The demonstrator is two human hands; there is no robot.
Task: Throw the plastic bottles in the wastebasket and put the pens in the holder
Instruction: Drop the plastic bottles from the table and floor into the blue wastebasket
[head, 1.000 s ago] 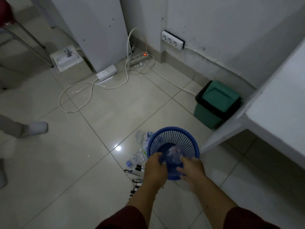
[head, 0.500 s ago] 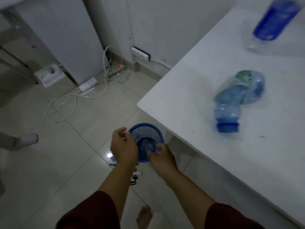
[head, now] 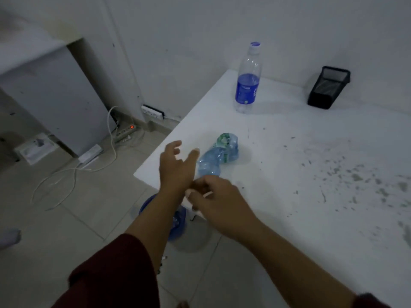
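Both hands have risen from the blue mesh plastic wastebasket (head: 178, 225) on the floor to the near left corner of the white table (head: 311, 174). Left hand (head: 175, 167) is over that corner, fingers spread and empty, fingertips just beside the crushed clear plastic bottle with a green label (head: 219, 155); contact cannot be confirmed. Right hand (head: 219, 202) is at the table's left edge with fingers loosely curled, holding nothing visible, just beside the bottle's neck end. Crushed bottle lies on its side near the left edge. Upright clear plastic bottle with a blue label and blue cap (head: 248, 83) stands at the far left corner. Black mesh pen holder (head: 328, 90) sits against the far edge, near the wall. Wastebasket is largely hidden behind the left forearm, below the table corner.
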